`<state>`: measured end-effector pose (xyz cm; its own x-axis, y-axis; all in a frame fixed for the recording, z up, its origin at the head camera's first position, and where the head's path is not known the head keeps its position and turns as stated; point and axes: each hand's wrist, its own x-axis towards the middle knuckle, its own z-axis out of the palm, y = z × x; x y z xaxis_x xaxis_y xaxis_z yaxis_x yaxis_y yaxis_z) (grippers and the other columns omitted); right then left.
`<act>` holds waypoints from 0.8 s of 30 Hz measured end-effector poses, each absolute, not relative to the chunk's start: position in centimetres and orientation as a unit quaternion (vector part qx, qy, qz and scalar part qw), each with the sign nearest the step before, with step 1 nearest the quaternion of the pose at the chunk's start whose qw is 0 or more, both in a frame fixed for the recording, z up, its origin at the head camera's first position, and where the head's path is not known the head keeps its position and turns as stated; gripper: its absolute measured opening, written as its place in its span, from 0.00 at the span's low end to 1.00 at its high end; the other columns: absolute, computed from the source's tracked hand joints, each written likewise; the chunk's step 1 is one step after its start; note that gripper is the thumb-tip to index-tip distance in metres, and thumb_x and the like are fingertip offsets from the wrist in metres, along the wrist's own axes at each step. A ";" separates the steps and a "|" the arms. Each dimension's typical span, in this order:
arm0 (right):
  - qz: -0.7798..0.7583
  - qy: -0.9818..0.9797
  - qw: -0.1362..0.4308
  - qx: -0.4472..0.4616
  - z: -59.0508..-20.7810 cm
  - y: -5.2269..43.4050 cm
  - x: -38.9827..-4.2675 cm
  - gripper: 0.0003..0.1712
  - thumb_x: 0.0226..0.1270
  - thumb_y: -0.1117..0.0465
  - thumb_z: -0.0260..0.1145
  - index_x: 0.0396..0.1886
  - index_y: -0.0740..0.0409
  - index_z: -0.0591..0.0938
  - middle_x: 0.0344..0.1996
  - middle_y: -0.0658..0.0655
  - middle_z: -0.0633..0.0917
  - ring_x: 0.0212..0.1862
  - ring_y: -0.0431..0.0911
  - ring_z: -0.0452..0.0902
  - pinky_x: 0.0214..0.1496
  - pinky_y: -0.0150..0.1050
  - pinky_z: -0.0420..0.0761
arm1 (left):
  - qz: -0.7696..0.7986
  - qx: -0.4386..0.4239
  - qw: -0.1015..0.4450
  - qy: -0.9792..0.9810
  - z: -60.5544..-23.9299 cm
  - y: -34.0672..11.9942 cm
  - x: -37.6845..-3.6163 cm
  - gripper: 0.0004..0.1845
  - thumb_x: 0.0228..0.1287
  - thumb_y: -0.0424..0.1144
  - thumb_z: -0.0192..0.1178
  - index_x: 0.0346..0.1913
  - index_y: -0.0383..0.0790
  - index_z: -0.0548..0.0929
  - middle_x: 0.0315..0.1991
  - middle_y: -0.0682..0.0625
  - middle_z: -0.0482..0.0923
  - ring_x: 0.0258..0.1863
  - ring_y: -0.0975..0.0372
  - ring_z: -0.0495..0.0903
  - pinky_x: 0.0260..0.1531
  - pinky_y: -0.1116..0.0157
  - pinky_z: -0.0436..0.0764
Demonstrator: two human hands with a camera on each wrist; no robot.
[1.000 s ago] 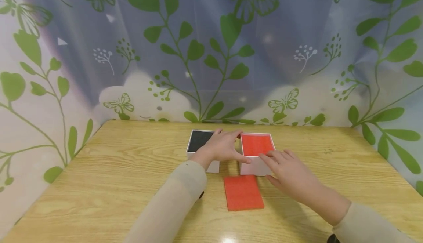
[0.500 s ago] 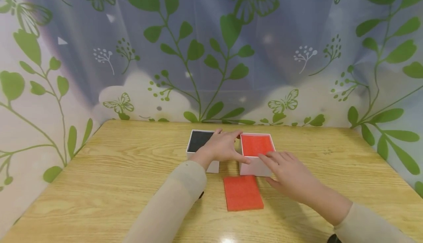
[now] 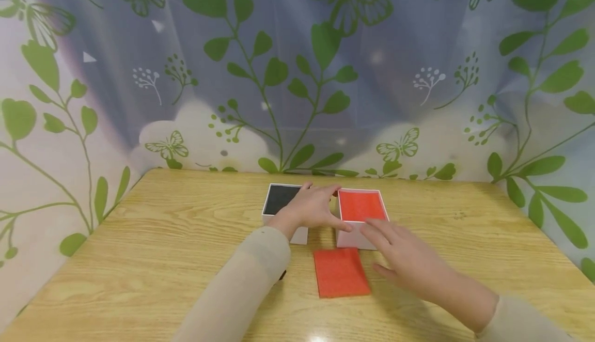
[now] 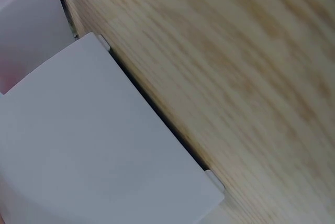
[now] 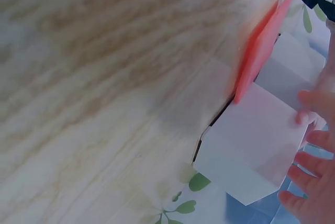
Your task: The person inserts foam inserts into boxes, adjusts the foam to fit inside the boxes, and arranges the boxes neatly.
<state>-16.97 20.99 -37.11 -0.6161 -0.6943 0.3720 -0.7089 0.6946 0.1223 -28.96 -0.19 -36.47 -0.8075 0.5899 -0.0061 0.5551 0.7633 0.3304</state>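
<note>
Resting on the wooden table (image 3: pixel 139 259), two white boxes sit side by side. The left hand (image 3: pixel 312 208) lies flat, fingers straight, across the black-lined box (image 3: pixel 279 200), its fingertips touching the red-lined box (image 3: pixel 360 208). The right hand (image 3: pixel 409 259), fingers loosely spread, hovers by that box's near corner, gripping nothing. A red pad (image 3: pixel 341 272) lies just in front.

Two white boxes (image 3: pixel 321 218) stand mid-table (image 3: pixel 139 259); bare wood lies open all around.

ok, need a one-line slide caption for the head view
Left hand rests across two white boxes, black-lined and red-lined; right hand hovers beside a loose red pad.
</note>
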 end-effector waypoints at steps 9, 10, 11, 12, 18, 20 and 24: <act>0.039 -0.871 0.224 0.437 -38.4 20.3 -16.3 0.41 0.41 0.58 0.79 0.57 0.66 0.73 0.54 0.62 0.76 0.52 0.54 0.75 0.49 0.49 0.78 | 0.159 0.305 0.046 0.938 -36.7 -0.3 -28.9 0.57 0.40 0.73 0.62 0.71 0.47 0.58 0.60 0.57 0.71 0.62 0.60 0.66 0.68 0.54 0.41; 0.037 -0.872 0.215 0.439 -38.5 20.2 -16.2 0.40 0.42 0.57 0.78 0.57 0.66 0.73 0.54 0.62 0.76 0.52 0.54 0.75 0.49 0.49 0.78 | 0.159 0.305 0.044 0.938 -36.8 -0.3 -28.9 0.57 0.40 0.73 0.62 0.71 0.47 0.58 0.60 0.57 0.71 0.62 0.60 0.66 0.68 0.54 0.41; 0.031 -0.875 0.200 0.439 -38.6 20.0 -16.1 0.40 0.44 0.56 0.77 0.57 0.66 0.73 0.54 0.61 0.76 0.52 0.53 0.75 0.49 0.49 0.78 | 0.160 0.306 0.042 0.938 -36.8 -0.3 -28.9 0.57 0.40 0.73 0.62 0.71 0.46 0.58 0.60 0.57 0.71 0.61 0.60 0.67 0.68 0.54 0.42; 0.026 -0.881 0.182 0.436 -38.7 19.9 -16.0 0.39 0.46 0.54 0.76 0.58 0.66 0.73 0.54 0.61 0.76 0.52 0.53 0.75 0.49 0.48 0.78 | 0.162 0.306 0.041 0.937 -36.8 -0.3 -29.0 0.57 0.40 0.73 0.62 0.71 0.46 0.58 0.60 0.57 0.71 0.61 0.60 0.67 0.68 0.54 0.42; 0.033 -0.909 0.043 0.413 -38.9 18.6 -15.9 0.37 0.57 0.48 0.68 0.62 0.62 0.71 0.59 0.59 0.72 0.59 0.53 0.69 0.56 0.49 0.74 | 0.161 0.311 0.039 0.936 -36.8 -0.3 -28.9 0.56 0.40 0.73 0.62 0.71 0.46 0.58 0.59 0.56 0.72 0.61 0.60 0.68 0.68 0.53 0.43; 0.046 -0.913 0.008 0.406 -39.0 18.2 -16.0 0.38 0.60 0.45 0.66 0.64 0.60 0.69 0.61 0.58 0.71 0.62 0.53 0.66 0.58 0.50 0.71 | 0.159 0.311 0.038 0.936 -36.7 -0.2 -28.9 0.56 0.40 0.73 0.62 0.71 0.47 0.58 0.59 0.56 0.72 0.60 0.60 0.68 0.68 0.53 0.43; 0.053 -0.914 -0.033 0.400 -39.3 17.4 -16.7 0.40 0.61 0.41 0.63 0.66 0.58 0.67 0.63 0.57 0.68 0.65 0.53 0.62 0.62 0.50 0.67 | 0.157 0.310 0.038 0.937 -36.6 -0.1 -28.9 0.56 0.41 0.72 0.62 0.71 0.47 0.57 0.59 0.57 0.72 0.60 0.60 0.68 0.68 0.53 0.42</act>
